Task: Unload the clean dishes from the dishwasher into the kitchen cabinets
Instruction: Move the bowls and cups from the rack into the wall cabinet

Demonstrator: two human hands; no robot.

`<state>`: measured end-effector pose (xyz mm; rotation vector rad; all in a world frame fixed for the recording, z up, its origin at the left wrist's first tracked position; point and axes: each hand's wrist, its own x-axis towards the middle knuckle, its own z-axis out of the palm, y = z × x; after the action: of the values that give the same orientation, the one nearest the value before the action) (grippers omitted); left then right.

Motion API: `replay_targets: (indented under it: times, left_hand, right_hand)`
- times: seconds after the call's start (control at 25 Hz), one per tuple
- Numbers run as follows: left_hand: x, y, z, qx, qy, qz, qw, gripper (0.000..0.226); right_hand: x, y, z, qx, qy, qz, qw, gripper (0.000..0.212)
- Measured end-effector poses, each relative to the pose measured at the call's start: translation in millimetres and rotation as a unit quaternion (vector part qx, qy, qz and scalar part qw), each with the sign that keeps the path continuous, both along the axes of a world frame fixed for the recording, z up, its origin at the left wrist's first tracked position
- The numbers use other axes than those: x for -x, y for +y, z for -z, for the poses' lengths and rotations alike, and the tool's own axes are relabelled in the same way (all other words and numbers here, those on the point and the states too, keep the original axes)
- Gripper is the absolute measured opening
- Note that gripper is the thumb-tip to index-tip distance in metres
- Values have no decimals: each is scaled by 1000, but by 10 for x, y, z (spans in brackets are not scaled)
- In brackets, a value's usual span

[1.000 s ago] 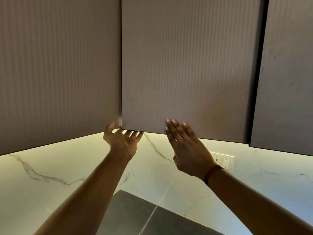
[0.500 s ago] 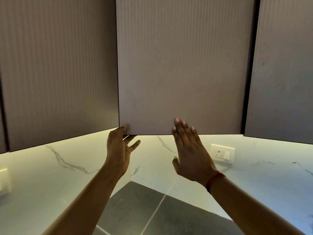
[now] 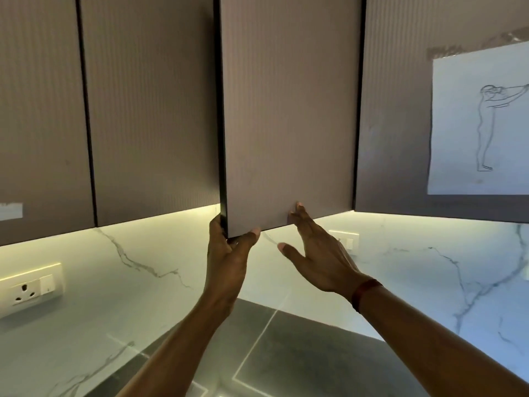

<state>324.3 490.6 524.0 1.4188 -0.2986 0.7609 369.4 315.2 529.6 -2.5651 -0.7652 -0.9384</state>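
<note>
Wall cabinets, upper half of the frame: a row of ribbed grey-brown doors with dark edges.

Cabinet door (image 3: 289, 110), centre: its left edge stands out from the neighbouring door, dark side edge showing; hinge side to the right.

Left hand (image 3: 226, 253), centre, below the door: grip holding the door's lower left corner, thumb on the front face, fingers behind the edge.

Right hand (image 3: 317, 253), just right of it: grip wide, fingers straight with the tips touching the door's bottom edge, thumb spread apart. A red-brown wristband (image 3: 363, 292) sits on the wrist.

Paper sheet (image 3: 481, 124), upper right: taped to a cabinet front, showing a line drawing of a standing figure with arms stretched forward.

Tape strip (image 3: 10, 210), far left edge, on a door.

Wall socket (image 3: 28, 287), lower left: white, with a switch; any markings too small to read.

Second socket (image 3: 347, 239), partly hidden behind the right hand.

Marble backsplash (image 3: 143, 282): white, grey-veined, lit yellow from under the cabinets.

Table (image 3: 300, 353), bottom centre: dark surface with pale lines.
</note>
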Motion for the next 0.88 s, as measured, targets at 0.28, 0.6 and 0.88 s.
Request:
replay_targets:
  times: [0.28, 0.6, 0.88]
  left_hand:
    - [643, -510, 56, -99, -28, 87, 991, 63]
    - [832, -901, 37, -126, -62, 282, 949, 54]
    - [815, -1105, -17, -242, -64, 378, 891, 80]
  right_hand:
    - [1179, -31, 1, -13, -102, -96, 990, 68]
    - [1666, -375, -36, -25, -88, -47, 995, 68]
    - [1791, -649, 67, -35, -150, 63, 986, 69]
